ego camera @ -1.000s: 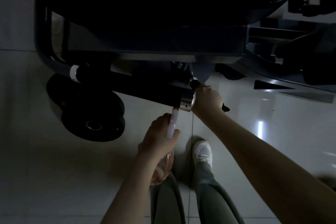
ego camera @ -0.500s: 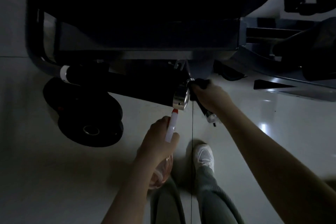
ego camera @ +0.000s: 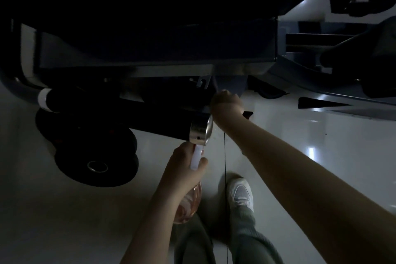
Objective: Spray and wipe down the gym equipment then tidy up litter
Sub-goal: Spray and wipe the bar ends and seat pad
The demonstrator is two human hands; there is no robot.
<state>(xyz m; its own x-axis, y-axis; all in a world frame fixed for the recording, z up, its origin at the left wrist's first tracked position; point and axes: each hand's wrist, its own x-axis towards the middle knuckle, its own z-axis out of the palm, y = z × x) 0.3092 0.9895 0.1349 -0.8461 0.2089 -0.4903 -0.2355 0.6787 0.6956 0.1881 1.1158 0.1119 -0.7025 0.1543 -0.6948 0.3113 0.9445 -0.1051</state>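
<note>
A dark gym machine (ego camera: 150,49) fills the upper half of the dim head view. From it a black padded roller (ego camera: 158,120) with a chrome end cap (ego camera: 201,129) reaches toward me. My left hand (ego camera: 182,171) grips a clear spray bottle (ego camera: 189,203) of pinkish liquid, and its white nozzle (ego camera: 197,157) sits just under the cap. My right hand (ego camera: 225,103) is curled behind the cap, against the machine's frame. A dark cloth corner (ego camera: 247,113) sticks out beside that hand. What the fingers touch is hidden.
Black weight plates (ego camera: 94,163) lie stacked on the pale glossy floor (ego camera: 321,156) at the left, under the roller. My legs and a white shoe (ego camera: 240,192) stand at the bottom centre. More dark machine parts (ego camera: 342,53) crowd the upper right.
My right hand has moved up from beside the chrome cap to the frame behind it. My left hand has lifted the bottle, so the nozzle is now right under the cap.
</note>
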